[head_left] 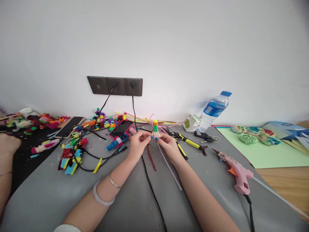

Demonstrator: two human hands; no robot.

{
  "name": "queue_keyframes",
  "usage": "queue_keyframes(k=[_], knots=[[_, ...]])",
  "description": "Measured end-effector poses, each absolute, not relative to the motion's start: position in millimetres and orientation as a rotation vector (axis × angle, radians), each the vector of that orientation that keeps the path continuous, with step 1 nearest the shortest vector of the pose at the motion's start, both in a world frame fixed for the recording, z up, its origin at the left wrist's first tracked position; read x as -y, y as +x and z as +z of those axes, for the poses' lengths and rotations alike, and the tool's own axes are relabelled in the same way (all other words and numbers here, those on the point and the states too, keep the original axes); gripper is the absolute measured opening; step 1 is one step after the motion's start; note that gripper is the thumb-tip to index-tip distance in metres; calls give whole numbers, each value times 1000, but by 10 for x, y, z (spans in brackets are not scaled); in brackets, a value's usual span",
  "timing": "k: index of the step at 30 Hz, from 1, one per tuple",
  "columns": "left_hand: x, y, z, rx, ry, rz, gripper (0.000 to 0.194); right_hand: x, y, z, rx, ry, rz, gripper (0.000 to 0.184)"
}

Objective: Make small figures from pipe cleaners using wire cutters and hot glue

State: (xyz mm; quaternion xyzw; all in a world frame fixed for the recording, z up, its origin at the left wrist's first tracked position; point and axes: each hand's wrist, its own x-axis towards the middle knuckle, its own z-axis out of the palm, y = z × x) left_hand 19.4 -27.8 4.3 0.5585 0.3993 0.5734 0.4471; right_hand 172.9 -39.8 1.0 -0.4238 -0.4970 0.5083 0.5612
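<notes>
Between my two hands, upright above the grey tabletop, is a small pipe-cleaner figure [155, 128] with a yellow top, an orange band, a green middle and a pale pink lower part. My left hand [141, 140] pinches its lower part from the left, thumb and forefinger together. From the right, my right hand [168, 145] pinches the same lower part. The fingertips hide the figure's bottom end. Below the hands lie a red pipe cleaner [151, 158] and a pale lilac strip [170, 167].
A pink glue gun [238, 172] lies at right, near yellow-black pliers [190, 141], car keys [204, 136] and a tilted water bottle [214, 111]. Finished pipe-cleaner pieces [71, 158] and black cables [152, 190] spread leftward. Another person's arm [6, 164] rests at far left.
</notes>
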Motion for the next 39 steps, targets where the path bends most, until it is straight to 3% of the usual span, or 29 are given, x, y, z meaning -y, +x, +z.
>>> queue_keyframes(k=[22, 39], knots=[[294, 193, 74, -984, 1464, 1456, 9, 400, 1729, 12, 1181, -1034, 1170, 37], [305, 181, 75, -1004, 1518, 1483, 8, 410, 1713, 19, 1135, -873, 1266, 27]])
